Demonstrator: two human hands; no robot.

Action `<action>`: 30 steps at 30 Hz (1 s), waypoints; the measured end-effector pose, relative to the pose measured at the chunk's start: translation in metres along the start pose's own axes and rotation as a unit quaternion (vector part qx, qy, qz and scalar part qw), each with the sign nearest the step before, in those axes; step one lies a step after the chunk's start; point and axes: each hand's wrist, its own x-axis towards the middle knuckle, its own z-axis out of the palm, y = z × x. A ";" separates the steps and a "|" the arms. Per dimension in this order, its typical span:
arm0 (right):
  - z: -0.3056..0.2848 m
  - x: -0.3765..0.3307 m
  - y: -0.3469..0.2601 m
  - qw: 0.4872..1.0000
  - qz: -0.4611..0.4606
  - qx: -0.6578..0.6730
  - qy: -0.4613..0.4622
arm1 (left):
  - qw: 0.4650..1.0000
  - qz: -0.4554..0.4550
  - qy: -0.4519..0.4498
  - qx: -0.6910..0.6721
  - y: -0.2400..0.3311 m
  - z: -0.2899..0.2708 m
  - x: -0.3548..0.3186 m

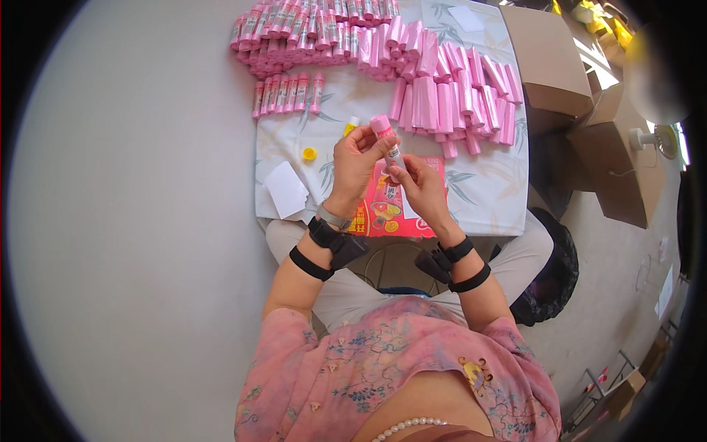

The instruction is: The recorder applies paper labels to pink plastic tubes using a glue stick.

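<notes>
A slim pink roll (382,126) with a printed label around its lower part is held tilted between my two hands, above the front of the table. My left hand (356,163) grips it by its upper half, the thumb lying across it. My right hand (423,188) pinches the lower end between thumb and fingers. Under the hands lies a red printed sheet (398,217), partly covered by them. Just behind my left hand a small yellow and white stick (352,125) shows in part. A loose yellow cap (309,154) sits left of that hand, near a stack of white paper slips (286,189).
Labelled pink rolls (294,33) are piled at the back left, with a short row of labelled rolls (287,94) in front. Plain pink rolls (449,92) heap at the back right. Cardboard boxes (618,151) and a black plastic bag (552,269) stand right of the table.
</notes>
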 end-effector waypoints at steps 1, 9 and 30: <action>0.001 -0.002 -0.003 1.000 -0.002 0.006 0.003 | 1.000 0.007 0.006 -0.017 0.000 0.001 -0.003; 0.002 -0.019 0.015 0.995 -0.046 -0.071 0.055 | 0.997 0.005 0.054 -0.052 -0.015 0.008 -0.021; -0.002 -0.034 0.015 0.994 0.071 0.012 -0.078 | 0.992 -0.074 0.074 -0.064 -0.021 -0.016 -0.028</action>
